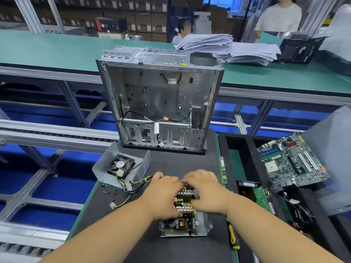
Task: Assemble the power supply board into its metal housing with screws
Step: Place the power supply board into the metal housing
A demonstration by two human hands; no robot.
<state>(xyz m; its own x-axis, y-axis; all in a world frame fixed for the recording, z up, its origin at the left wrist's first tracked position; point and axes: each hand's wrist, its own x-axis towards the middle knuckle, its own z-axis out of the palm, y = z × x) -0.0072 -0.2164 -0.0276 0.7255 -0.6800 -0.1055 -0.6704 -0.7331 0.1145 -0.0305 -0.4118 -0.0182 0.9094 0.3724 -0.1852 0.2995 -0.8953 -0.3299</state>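
The power supply board [182, 223], with silver heatsinks and a copper coil, sits inside its open metal housing [206, 223] on the black mat near me. My left hand [163, 194] lies over the board's left side, fingers curled down onto it. My right hand [206, 190] covers the far right part, fingers curled over the components. Their fingertips meet at the board's far end, and what they pinch there is hidden. A bundle of yellow and black wires [136, 188] runs left from the board. Several small black screws [109, 187] lie loose on the mat at left.
The housing's lid with a black fan [121, 167] lies at left. An open computer case [159, 103] stands behind. A yellow-handled screwdriver [231, 234] lies at right, beside a RAM stick [223, 170]. A foam tray holds a motherboard [292, 162]. Paper stacks [228, 48] and people are at the back.
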